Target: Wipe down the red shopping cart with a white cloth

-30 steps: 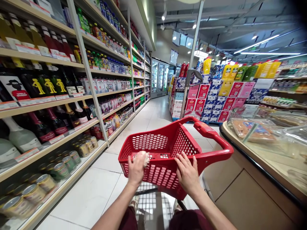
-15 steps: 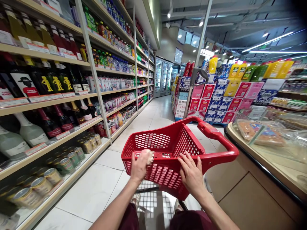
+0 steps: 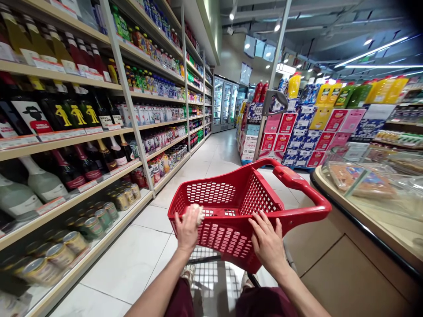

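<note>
A red plastic shopping cart (image 3: 228,240) with perforated basket walls stands in front of me, its handle (image 3: 307,182) toward the right. My left hand (image 3: 187,229) is closed round a crumpled off-white cloth (image 3: 200,215) and presses it on the near rim, toward the left end. Part of the cloth is hidden by the fingers. Farther right, my right hand (image 3: 267,235) lies on the same rim with its fingers apart, holding nothing. Through the holes and over the rim, the cart's basket shows nothing in it.
Tall shelves (image 3: 76,134) of bottles and cans line the left side. To the right stands a counter (image 3: 350,246) with clear covers over packaged food. Stacked drink cartons (image 3: 297,136) and a metal pole (image 3: 274,57) rise beyond the cart. Glass-door coolers (image 3: 226,103) are at the back.
My left hand has slid left along the rim with the cloth. My right hand and the cart appear shifted very slightly right in view.
</note>
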Motion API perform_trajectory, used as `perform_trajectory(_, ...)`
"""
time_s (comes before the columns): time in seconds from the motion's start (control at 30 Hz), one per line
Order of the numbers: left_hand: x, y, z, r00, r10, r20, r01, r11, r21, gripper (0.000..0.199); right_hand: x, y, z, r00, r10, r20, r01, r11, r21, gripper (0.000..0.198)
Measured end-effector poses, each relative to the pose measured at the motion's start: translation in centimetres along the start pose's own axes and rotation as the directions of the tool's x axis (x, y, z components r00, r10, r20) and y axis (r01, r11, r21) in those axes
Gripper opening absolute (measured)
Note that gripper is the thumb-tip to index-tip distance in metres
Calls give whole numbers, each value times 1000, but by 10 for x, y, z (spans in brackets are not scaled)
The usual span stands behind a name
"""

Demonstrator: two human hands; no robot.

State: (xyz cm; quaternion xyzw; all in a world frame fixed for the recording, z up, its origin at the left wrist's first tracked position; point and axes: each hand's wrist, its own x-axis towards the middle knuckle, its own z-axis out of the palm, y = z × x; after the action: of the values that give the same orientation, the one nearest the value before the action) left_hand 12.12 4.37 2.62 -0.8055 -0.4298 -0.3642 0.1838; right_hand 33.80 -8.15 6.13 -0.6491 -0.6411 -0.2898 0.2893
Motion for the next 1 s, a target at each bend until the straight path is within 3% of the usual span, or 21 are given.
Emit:
perform_trajectory(0.13, 2, 14, 3, 982, 175, 71, -170, 983, -71, 51, 4, -8, -2, 999, -50, 10, 50, 999, 22, 34)
perform_trajectory(0.3, 3, 8, 1, 1000, -4, 26, 4, 1000, 4, 51, 6, -9, -3, 1000, -23, -7, 23, 1000, 17, 34)
perform_trajectory(0.5, 9, 34, -1, 971, 230, 59, -224, 971, -87, 48, 7, -17, -1, 998, -65, -7, 65, 995, 74, 34)
perform_trajectory(0.67, 7, 22, -3, 990, 136, 49, -134, 990, -31, 52, 8, -20, 1, 998, -59, -28, 63, 990, 125, 36)
perform_trajectory(0.83, 4, 51, 12, 974, 202, 100, -190, 975, -112, 52, 15, -53, 20, 976, -218, 9, 212, 955, 207, 42)
perform_trajectory(0.9, 0, 53, 13, 981, 142, 130, -133, 988, -82, 55, 18, -67, 32, 982, -186, 33, 177, 966, 191, 41)
perform_trajectory(1.0, -11, 37, 9, 978, 103, 180, -97, 994, -39, 62, 26, -76, 47, 994, -99, 41, 90, 981, 170, 36)
